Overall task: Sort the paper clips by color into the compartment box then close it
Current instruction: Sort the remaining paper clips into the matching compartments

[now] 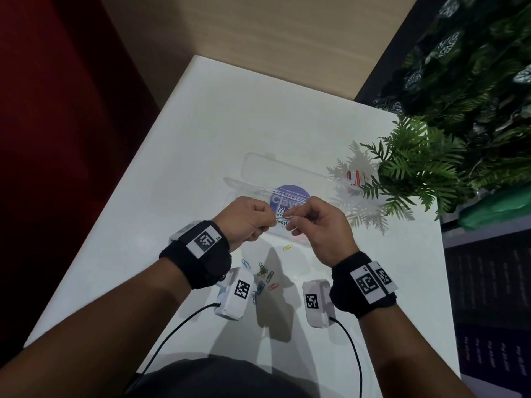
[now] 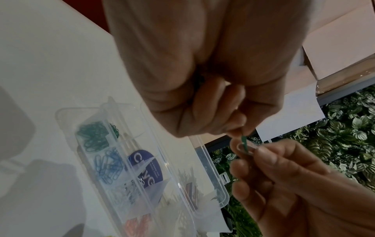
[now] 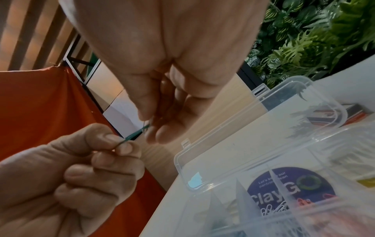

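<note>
Both hands are raised over the clear compartment box (image 1: 238, 193), whose lid (image 1: 258, 168) lies open behind it. My left hand (image 1: 270, 220) pinches a green paper clip (image 2: 244, 139). My right hand (image 1: 291, 218) pinches a pale paper clip (image 2: 242, 146) that is hooked into the green one. In the right wrist view the green paper clip (image 3: 136, 133) spans the gap between the two pinches. The box holds green clips (image 2: 93, 137), blue clips (image 2: 109, 165), white clips (image 2: 125, 194) and red clips (image 2: 138, 224) in separate compartments. Several loose clips (image 1: 262, 275) lie on the white table (image 1: 172, 173) beneath my wrists, and a yellow clip (image 1: 288, 247) lies near the box.
A fern (image 1: 416, 165) overhangs the table's right side, with a small red and white carton (image 1: 356, 177) beside it. A round purple sticker (image 1: 290, 193) shows through the box. The table's left edge drops to a dark red floor.
</note>
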